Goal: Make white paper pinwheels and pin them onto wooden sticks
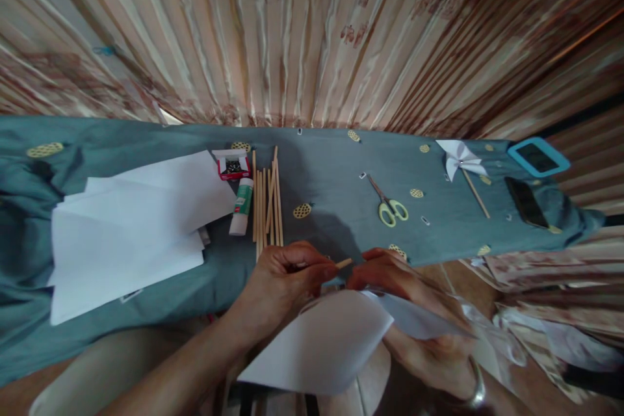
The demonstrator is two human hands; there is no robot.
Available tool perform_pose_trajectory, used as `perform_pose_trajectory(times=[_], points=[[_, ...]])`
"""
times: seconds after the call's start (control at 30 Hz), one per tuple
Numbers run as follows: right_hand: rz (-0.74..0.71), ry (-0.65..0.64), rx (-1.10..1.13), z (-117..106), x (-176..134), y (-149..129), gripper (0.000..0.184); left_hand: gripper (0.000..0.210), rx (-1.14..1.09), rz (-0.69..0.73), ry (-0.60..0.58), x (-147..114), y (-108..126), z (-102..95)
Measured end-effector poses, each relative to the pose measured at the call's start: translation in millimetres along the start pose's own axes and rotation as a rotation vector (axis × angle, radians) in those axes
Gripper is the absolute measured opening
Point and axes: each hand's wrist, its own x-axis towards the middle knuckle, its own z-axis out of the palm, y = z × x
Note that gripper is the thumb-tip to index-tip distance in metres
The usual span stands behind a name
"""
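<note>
A short end of a wooden stick [344,264] pokes out between the thumb and forefinger of my left hand [292,276], which is closed on it. Beside it, my right hand [409,292] is closed on a folded white paper pinwheel [331,344], whose curled blades hang below both hands. The right fingertips are close to the stick's end. Whether stick and paper touch is hidden behind the hands. Just beyond my left hand lies a bunch of several wooden sticks [266,198]. A glue stick [242,207] and a small red-and-white box of pins [233,166] lie beside them.
White paper sheets [136,221] spread over the left of the blue-green cloth [331,175]. Scissors [387,205] with pale green handles lie ahead. Farther right are a white pinwheel on a stick [461,159], a dark phone [526,201] and a blue-framed device [539,157]. Curtains hang behind.
</note>
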Motion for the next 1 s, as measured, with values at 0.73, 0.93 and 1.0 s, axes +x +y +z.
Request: perform_pose_trajectory(times=[0.73,0.93,1.0], points=[[-0.002,0.043,-0.005,2,-5,7,0.023,0.018,-0.057,-0.056,-0.008,1,-6,-1.0],[-0.024,0.068,0.020,2,-2,4,0.022,0.014,-0.034,-0.041,-0.027,1,-11,-3.5],[-0.025,0.070,0.026,2,-2,5,0.021,0.014,-0.058,-0.031,-0.038,1,-13,-4.3]])
